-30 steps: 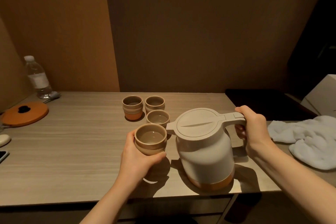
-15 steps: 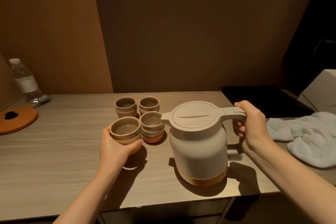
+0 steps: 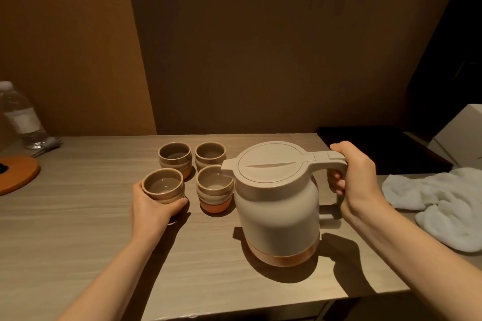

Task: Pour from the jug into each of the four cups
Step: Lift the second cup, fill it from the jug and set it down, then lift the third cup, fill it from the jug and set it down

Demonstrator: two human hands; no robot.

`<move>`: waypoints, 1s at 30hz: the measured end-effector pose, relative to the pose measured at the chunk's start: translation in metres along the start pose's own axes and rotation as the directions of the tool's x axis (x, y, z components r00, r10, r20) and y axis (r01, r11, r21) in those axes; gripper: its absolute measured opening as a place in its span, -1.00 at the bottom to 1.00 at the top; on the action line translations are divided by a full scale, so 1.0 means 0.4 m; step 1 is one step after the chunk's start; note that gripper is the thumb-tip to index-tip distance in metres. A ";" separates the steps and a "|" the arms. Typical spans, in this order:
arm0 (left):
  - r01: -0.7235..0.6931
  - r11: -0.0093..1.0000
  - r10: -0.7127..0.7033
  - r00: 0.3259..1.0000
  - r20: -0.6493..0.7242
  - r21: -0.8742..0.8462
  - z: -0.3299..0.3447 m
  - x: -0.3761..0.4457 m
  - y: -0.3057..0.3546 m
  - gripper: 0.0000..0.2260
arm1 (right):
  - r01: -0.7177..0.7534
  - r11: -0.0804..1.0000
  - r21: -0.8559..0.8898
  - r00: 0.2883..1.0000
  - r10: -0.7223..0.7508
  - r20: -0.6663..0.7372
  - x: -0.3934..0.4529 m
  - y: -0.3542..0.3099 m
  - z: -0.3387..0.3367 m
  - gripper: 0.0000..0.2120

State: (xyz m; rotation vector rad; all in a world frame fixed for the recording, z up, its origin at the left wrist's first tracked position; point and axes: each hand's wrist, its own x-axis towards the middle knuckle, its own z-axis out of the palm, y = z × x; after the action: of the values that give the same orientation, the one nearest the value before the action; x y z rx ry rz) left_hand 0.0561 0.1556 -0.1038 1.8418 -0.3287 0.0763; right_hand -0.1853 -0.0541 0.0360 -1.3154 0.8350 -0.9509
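Since a second ago the left hand (image 3: 154, 207) has carried its cup (image 3: 163, 185) away from the jug's spout and over to the left front corner of the group, so the four cups now form a square. The jug (image 3: 280, 203), which stood tipped toward that cup, now stands upright on the table (image 3: 78, 229).

The held cup sits in the curl of the left hand: the thumb lies along its left side and the fingers wrap round its near and right side, with the fingertips (image 3: 182, 202) showing by the lower right wall. Whether its base touches the table cannot be told, since the hand hides it. Just right of this hand stands a second cup (image 3: 215, 189), close under the jug's spout. Beyond the hand are the two back cups, one (image 3: 175, 159) straight ahead and the other (image 3: 210, 155) to its right. The left forearm reaches in from the lower left, wrist straight.

The right hand (image 3: 357, 182) grips the jug's handle (image 3: 336, 161), thumb along the top and fingers curled through the loop below. The jug's body is to the left of this hand, its lid closed. The right forearm comes in from the lower right corner.

Right of the right hand lies a white towel (image 3: 443, 203). Far left of the left hand are an orange round lid (image 3: 18, 174) and a water bottle (image 3: 22, 117).
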 end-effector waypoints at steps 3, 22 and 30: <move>-0.014 1.000 0.014 1.000 0.004 0.004 0.005 -0.004 -0.013 -0.13 | 0.009 1.000 -0.017 1.000 -0.008 0.004 0.006 0.003 0.005 -0.69; -0.059 0.998 0.062 0.994 -0.095 0.031 -0.047 -0.064 0.027 -0.16 | -0.009 1.000 0.012 1.000 0.010 -0.022 -0.023 0.001 -0.013 -0.71; -0.285 0.958 0.285 0.953 -0.103 0.023 -0.012 -0.050 0.179 -0.57 | -0.001 0.999 0.038 0.999 0.002 -0.033 -0.016 -0.018 -0.034 -0.69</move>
State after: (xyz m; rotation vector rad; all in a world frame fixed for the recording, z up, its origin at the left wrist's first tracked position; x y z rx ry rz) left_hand 0.0187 0.1452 -0.0400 1.7798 -0.5194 0.3735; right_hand -0.2008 -0.0537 0.0417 -1.2694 0.8398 -0.9850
